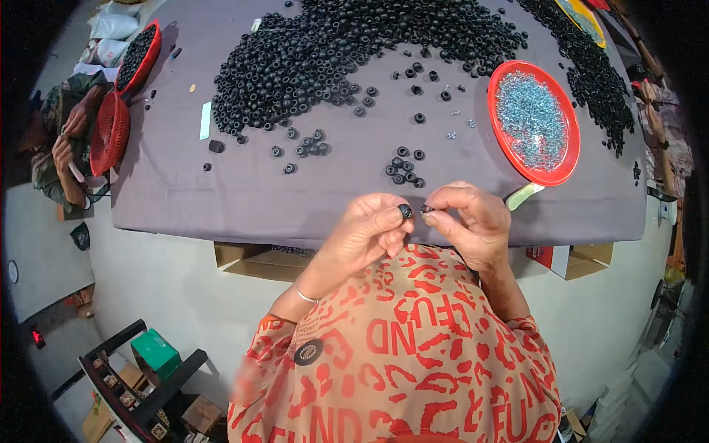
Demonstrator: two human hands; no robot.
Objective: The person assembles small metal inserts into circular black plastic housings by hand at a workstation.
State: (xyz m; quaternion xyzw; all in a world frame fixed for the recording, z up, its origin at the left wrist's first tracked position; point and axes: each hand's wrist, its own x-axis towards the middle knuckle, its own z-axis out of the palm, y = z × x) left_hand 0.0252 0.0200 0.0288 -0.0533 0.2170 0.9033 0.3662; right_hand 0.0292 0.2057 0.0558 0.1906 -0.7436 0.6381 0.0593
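Two small dark parts face each other across a narrow gap

Just right of the frame's centre, your left hand (373,221) pinches a rounded black part (405,212) between thumb and fingers, its hollow end showing toward the right. Your right hand (476,221) grips a smaller dark piece (426,209) at its fingertips, close by on the right and almost level with it. The two parts look apart, with a sliver of space between them; the fingers cover too much of the smaller piece for you to read its long axis.

The gap runs sideways across the frame, and neither hand sits clearly higher. Right above it on the worktop (170,196) lies a loose cluster of black parts (399,179), nearer your left hand. The red plate (552,177) of silvery metal bits (532,122), at the upper right, is nearer your right hand
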